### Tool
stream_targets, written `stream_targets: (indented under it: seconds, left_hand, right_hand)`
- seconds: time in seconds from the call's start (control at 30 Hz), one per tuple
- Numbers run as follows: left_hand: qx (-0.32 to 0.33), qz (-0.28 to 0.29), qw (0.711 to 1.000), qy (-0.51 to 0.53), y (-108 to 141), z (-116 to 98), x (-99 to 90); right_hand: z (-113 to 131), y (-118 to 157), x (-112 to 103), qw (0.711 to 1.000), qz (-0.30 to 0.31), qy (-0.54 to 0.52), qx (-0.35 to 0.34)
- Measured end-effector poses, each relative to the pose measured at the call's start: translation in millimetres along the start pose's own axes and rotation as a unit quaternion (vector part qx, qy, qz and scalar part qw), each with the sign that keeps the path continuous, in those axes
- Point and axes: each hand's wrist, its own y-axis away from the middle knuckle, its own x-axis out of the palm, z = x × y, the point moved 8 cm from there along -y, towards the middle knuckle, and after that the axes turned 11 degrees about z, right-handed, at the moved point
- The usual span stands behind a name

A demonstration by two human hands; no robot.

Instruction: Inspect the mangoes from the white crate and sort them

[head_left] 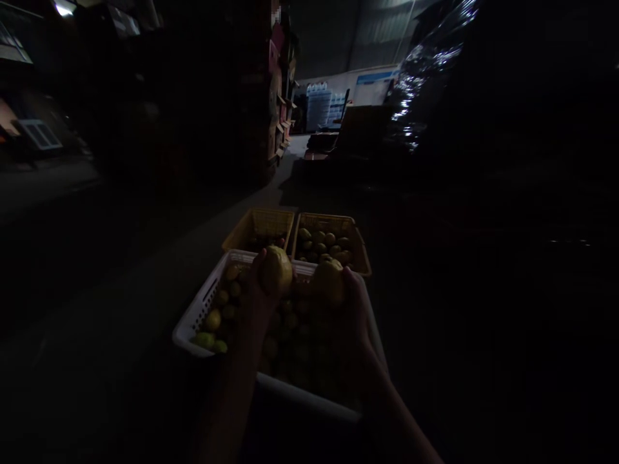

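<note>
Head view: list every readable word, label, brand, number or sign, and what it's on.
None legible.
Stacked boxes: too dark and small to read.
Blue strip at the back: too small to read.
White crate, yellow crates: no text visible.
Fruit in hand: no label visible.

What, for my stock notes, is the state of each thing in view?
Left hand, gripping the left fruit.
Right hand, gripping the right fruit.
White crate, open-topped, holding many fruits.
Left yellow crate, open-topped, contents low.
Right yellow crate, open-topped, holding more fruits.
Cartons, stacked.
Shiny wrap, creased.
Lamp, lit.
</note>
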Motion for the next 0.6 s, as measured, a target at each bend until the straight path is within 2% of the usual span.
stream_targets:
  seconds: [0.1,0.17,0.4,0.5,0.6]
  left_hand:
    - [-0.018,-0.022,1.000,-0.011,0.9,14.6,-2.8]
    - [-0.035,-0.020,0.999,-0.006,0.0,24.2,-1.9]
    - [0.008,-0.073,0.997,0.019,-4.0,23.4,-0.4]
    - [0.003,-0.087,0.996,0.035,-4.9,27.2,-0.7]
    - [-0.002,-0.073,0.996,0.048,-7.0,33.1,-0.4]
  right_hand:
    - [-14.9,-1.2,-0.8,0.999,-0.031,-0.009,0.011]
    - [-15.9,-0.3,-1.9,0.999,-0.033,-0.001,-0.005]
    - [8.6,11.6,-8.3,0.991,-0.068,0.069,-0.092]
    - [9.7,13.6,-6.7,0.991,-0.085,0.047,-0.088]
    - [4.8,12.0,-6.5,0.991,-0.120,0.001,-0.058]
